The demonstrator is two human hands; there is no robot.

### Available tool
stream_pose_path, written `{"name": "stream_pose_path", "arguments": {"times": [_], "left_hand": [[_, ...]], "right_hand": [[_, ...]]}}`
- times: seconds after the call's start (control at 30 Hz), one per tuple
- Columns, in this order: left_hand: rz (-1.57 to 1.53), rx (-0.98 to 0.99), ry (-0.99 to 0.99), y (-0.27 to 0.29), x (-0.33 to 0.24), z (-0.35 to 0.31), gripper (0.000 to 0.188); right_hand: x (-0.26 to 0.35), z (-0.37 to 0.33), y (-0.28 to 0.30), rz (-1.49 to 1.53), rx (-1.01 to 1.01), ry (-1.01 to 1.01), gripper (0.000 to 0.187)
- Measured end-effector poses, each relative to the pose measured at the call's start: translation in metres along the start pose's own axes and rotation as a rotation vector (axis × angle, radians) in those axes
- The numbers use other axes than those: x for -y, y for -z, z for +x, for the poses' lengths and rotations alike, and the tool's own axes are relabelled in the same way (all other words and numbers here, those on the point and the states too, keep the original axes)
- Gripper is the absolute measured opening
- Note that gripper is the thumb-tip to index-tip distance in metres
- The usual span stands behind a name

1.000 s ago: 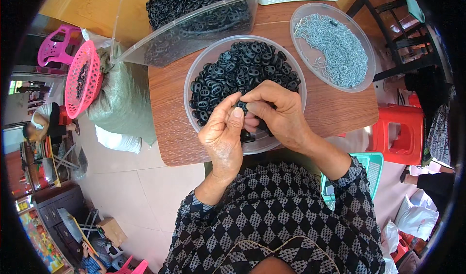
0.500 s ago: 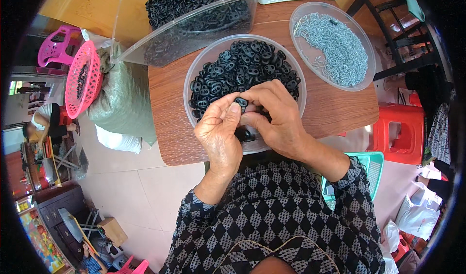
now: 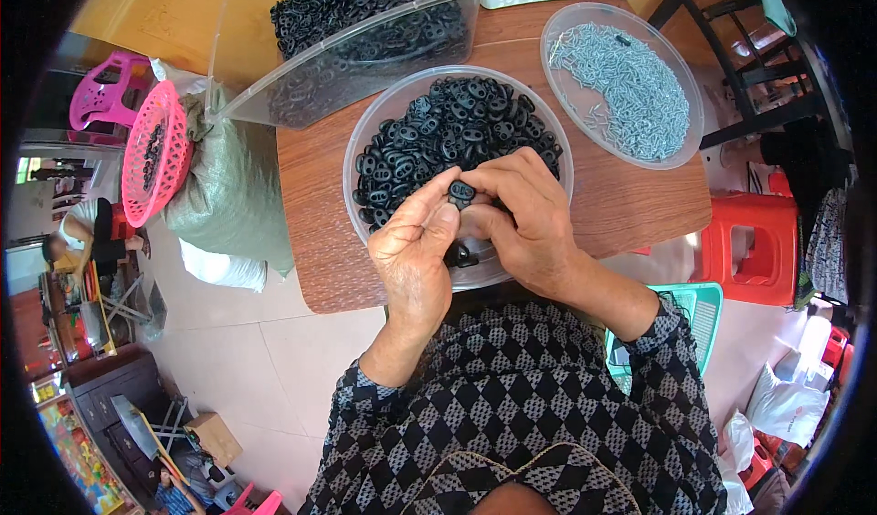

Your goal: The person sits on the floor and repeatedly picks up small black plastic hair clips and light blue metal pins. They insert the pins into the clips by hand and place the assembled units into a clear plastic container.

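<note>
A small black oval cord lock (image 3: 461, 192) with two holes is pinched between my two hands. My left hand (image 3: 416, 246) grips it from the left with thumb and fingertips. From the right, my right hand (image 3: 528, 227) closes its thumb and index finger on the same piece, hiding part of it. Both hands are over the near side of a round clear bowl (image 3: 354, 182) heaped with similar black two-holed pieces (image 3: 457, 122). A shallow round tray (image 3: 585, 118) of small silvery springs (image 3: 639, 81) lies to the right.
A clear bin (image 3: 265, 95) of black pieces stands at the far left of the wooden table (image 3: 320, 268). Left of it are a pink basket (image 3: 178, 163) and green sack (image 3: 237, 186). A red stool (image 3: 767, 250) and a green basket (image 3: 703, 319) stand right. Another person (image 3: 87, 227) sits far left.
The cord lock has tilted, so its two-holed face shows more plainly. My left thumb has slid down off it, and the fingers of both hands have shifted slightly.
</note>
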State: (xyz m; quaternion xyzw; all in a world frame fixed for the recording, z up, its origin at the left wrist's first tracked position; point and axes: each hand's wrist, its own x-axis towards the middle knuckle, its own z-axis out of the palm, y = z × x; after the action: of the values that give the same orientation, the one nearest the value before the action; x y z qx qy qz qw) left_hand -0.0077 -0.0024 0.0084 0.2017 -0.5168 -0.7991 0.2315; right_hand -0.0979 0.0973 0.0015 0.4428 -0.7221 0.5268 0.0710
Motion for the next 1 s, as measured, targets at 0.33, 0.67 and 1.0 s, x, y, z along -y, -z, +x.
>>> {"name": "stream_pose_path", "arguments": {"times": [0.33,0.67,1.0], "left_hand": [[0.125,0.087,-0.02,0.006,-0.005,0.004,0.028],[0.12,-0.022,-0.022,-0.004,-0.005,0.0,0.031],[0.073,0.007,-0.005,-0.007,-0.01,0.003,0.028]], "right_hand": [[-0.002,0.0,-0.002,0.052,-0.018,0.045,0.035],[-0.001,-0.002,-0.002,0.014,-0.022,0.101,0.039],[-0.002,-0.004,-0.003,-0.004,-0.048,0.128,0.04]]}}
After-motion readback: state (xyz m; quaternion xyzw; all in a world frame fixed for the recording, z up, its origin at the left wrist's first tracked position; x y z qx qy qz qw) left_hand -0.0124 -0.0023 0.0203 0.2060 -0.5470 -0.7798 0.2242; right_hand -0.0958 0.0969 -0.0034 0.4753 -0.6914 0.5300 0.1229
